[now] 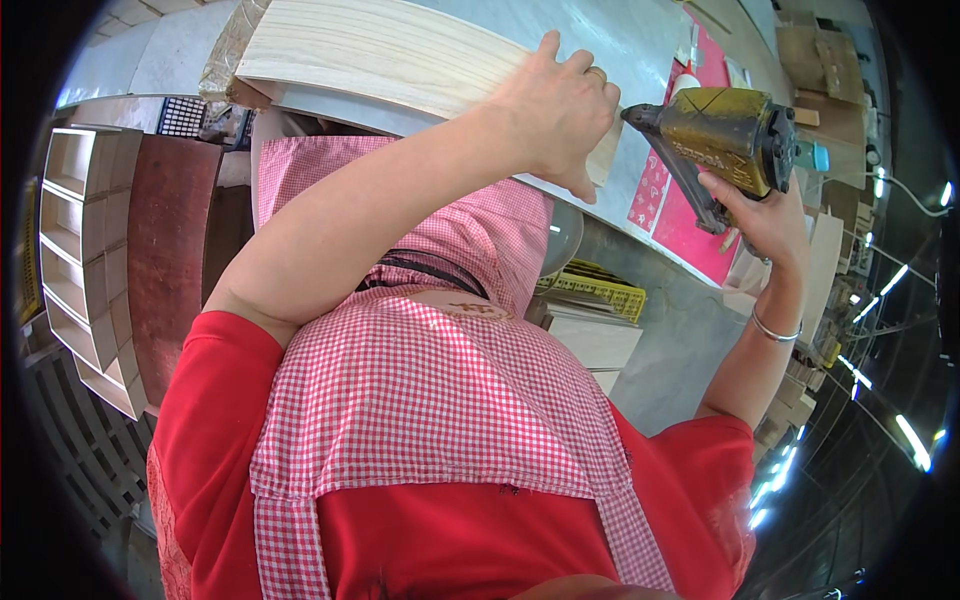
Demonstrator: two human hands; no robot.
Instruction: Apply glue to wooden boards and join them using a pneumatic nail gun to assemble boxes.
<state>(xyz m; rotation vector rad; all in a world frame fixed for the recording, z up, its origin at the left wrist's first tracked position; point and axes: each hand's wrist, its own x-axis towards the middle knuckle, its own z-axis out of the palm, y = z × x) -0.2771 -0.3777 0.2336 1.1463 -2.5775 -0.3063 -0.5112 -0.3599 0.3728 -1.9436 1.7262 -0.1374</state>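
Note:
A long pale wooden board (390, 50) lies across the table in front of me. My left hand (560, 115) grips its right end, with the thumb over the near edge and the fingers reaching to the far one. In my right hand (765, 225) is a yellow and black nail gun (715, 135). Its nose points left, close beside the board's end and my left fingers. The grip and trigger are largely covered by my palm and the tool's body, so I cannot see whether the trigger is pressed.
Beneath the tool, a pink patterned sheet (705, 210) lies on the grey-white table (600, 35). Stacked pale wooden boxes (75, 260) and a reddish-brown panel (170, 260) stand at left. A yellow crate (600, 290) sits below the table's edge. Cardboard (838, 65) is at far right.

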